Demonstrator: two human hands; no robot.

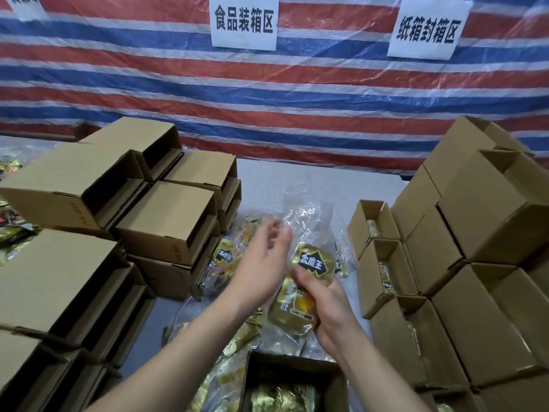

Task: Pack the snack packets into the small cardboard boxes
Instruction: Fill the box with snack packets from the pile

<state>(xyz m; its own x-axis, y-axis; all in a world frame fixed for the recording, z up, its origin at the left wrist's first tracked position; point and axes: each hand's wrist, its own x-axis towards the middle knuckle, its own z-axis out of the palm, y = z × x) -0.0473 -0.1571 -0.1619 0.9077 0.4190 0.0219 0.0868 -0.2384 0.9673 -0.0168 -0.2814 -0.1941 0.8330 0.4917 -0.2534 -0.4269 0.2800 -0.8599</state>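
Note:
My right hand [322, 304] grips a small stack of gold snack packets [306, 281] with a black label, held over the table's middle. Just left of the stack, my left hand [261, 257] hovers with fingers spread and relaxed, holding nothing; it looks blurred. Loose gold packets [225, 257] lie in a heap on the table under and behind both hands, some in a clear plastic bag [306, 212]. An open small cardboard box [297, 379] stands at the bottom centre below my hands, with gold packets inside.
Empty small boxes lie stacked on their sides at the left [166, 221]. At the right, open boxes with packets inside [383, 263] stand in a row beside taller box stacks [487, 221]. A striped tarp with paper signs [243, 22] hangs behind the table.

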